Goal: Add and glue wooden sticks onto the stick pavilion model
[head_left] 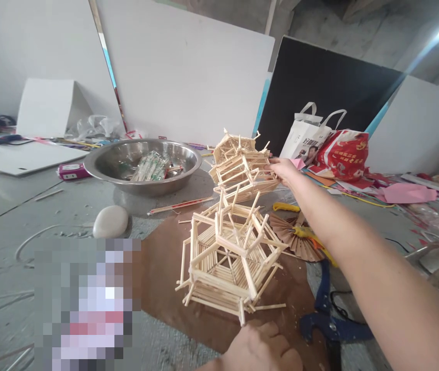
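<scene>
My right hand [281,172] reaches forward and grips the right side of a tilted wooden stick model [242,167]; its fingertips are partly hidden behind the sticks. In front of that stands a second, open stick frame [234,257], many-sided, with a radial floor of sticks. Whether the two structures touch or are joined, I cannot tell. Close to the near edge of the open frame, my left hand [260,348] is curled with its knuckles up. One stick end comes right up to it, and what the fingers hold, if anything, is hidden. Brown sheet material [161,268] lies beneath the frame.
A steel basin [145,188] with plastic-wrapped sticks stands back left, near a white stone [111,221]. To the right lie a pleated brown fan [300,239], yellow-handled tools [287,207] and a blue-handled tool [331,324]. Bags [343,154] stand behind. A blurred patch covers the lower left.
</scene>
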Tool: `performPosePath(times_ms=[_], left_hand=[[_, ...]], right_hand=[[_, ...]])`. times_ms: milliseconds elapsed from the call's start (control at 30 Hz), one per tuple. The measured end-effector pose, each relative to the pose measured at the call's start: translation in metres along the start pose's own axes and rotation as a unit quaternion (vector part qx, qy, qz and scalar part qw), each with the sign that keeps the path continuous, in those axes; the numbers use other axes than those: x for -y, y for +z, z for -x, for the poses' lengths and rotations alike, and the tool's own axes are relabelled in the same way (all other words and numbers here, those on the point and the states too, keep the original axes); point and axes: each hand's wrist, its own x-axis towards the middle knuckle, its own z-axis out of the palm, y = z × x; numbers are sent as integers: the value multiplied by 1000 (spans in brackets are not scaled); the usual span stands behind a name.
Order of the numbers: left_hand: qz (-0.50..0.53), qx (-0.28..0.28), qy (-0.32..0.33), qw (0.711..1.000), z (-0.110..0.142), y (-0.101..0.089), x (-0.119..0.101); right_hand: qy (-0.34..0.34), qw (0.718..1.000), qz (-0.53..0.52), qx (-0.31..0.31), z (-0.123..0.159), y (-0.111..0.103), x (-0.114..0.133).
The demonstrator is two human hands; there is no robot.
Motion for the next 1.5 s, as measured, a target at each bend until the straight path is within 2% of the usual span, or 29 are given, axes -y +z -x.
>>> performPosePath(times_ms=[167,600,867,967,1233,1400,1500], left_hand=[[2,-33,-5,999,-1,1,0],[9,-51,-8,999,-2,2,0],[12,-51,-11,999,-3,0,1],[12,-58,-9,998,-3,0,0],[5,-18,-7,1000,0,4,-1],[8,-44,-10,999,1,8,-1],[6,-23,-8,1000,2,10,-1]], right_hand=[[3,1000,-17,11,-3,-3,-3],[14,998,-64,-4,-12,-23,-17],[30,997,-66,27,-15,-35,-26],[33,998,-52,33,-17,-40,-29],[64,996,58,27,-24,-64,-33],[101,988,103,56,-18,-77,-39],[123,983,112,75,-15,-84,-46]])
